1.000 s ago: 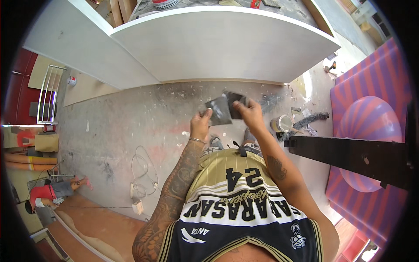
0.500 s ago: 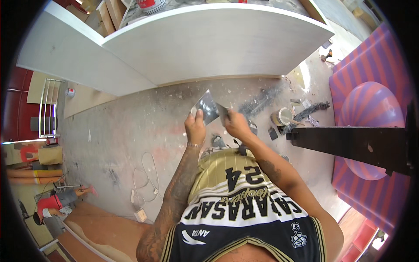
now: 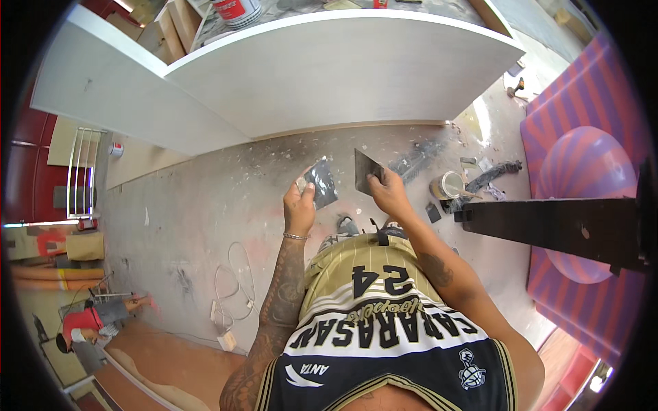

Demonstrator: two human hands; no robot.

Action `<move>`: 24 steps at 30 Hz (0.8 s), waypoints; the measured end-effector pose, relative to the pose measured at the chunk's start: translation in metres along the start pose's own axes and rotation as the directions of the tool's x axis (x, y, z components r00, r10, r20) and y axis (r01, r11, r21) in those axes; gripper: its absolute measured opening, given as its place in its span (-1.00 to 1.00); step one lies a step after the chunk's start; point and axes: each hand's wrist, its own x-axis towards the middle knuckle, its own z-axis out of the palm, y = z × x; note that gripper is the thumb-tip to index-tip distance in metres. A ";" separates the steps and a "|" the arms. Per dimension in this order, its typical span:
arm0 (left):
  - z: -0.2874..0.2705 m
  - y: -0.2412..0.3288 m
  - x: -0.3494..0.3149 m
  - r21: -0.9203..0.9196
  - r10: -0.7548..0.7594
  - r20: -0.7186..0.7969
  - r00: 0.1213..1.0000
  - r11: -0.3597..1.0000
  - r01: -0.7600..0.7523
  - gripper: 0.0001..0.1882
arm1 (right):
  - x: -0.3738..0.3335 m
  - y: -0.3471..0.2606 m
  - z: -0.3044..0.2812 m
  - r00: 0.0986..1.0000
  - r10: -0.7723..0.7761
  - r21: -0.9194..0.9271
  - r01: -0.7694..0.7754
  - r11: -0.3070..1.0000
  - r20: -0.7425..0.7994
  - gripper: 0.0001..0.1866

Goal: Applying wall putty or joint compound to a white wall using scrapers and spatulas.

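Observation:
My left hand [image 3: 299, 207] is closed around a dark, squarish putty scraper [image 3: 327, 186], its thumb pressed on the face. Whitish smears and glare mark that blade. Opposite it, my right hand [image 3: 391, 195] grips a second scraper [image 3: 366, 170], a flat grey-brown plate with its free edge pointing up and to the left. A gap separates the two blades, and both are held in front of my waist, above the floor. The handles, if there are any, are hidden by my fingers.
Ahead stands a long white panel [image 3: 343, 75] with a red-and-white can [image 3: 236, 10] behind it. To the right are an open bucket [image 3: 449, 185], a dark beam [image 3: 548, 229] and a purple-pink striped box [image 3: 569, 103]. A cable [image 3: 233, 284] lies left; a person [image 3: 86, 322] is farther off.
My hands have drawn apart, so the two scrapers, close together before, now have a clear gap between them. The right blade has turned more of its face into view.

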 end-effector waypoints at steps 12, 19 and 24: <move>0.006 0.008 0.008 -0.599 -0.101 0.598 0.795 0.602 0.528 -0.05 | -0.020 -0.078 0.004 0.910 -0.322 -0.025 0.340 0.940 0.261 -0.57; -0.012 -0.017 0.007 -0.084 0.047 0.606 0.794 0.996 0.005 -0.07 | -0.022 -0.065 0.013 0.924 -0.371 -0.105 0.380 0.919 0.096 -0.57; 0.000 0.013 -0.002 0.128 -0.043 0.643 0.765 0.990 -0.052 -0.10 | -0.022 -0.053 0.011 0.960 -0.278 -0.039 0.279 0.960 0.035 -0.74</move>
